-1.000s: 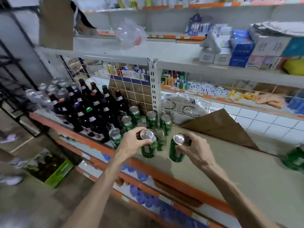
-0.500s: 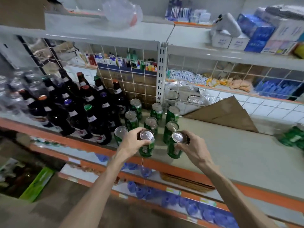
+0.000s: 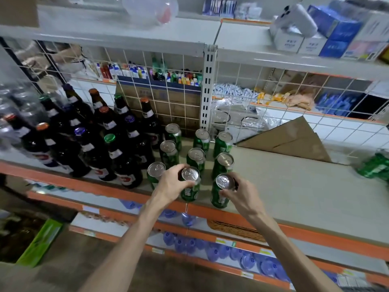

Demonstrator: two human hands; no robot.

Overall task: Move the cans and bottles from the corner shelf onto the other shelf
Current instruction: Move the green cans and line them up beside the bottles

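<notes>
A: Top tier, left to right?
B: One clear plastic bag, crumpled. One white plastic device on top of white cartons. Blue cartons just beside them.
A: Back panel?
B: White wire mesh, two bays, split by a slotted metal upright. One brown cardboard sheet leaning against the right bay.
A: Behind the mesh?
B: One cardboard box with a blue band. A row of small coloured containers above it. Plastic-wrapped goods, contents unclear. White wall tiles.
A: Below?
B: One woven basket, partly hidden. One green box on the floor, far left.
</notes>
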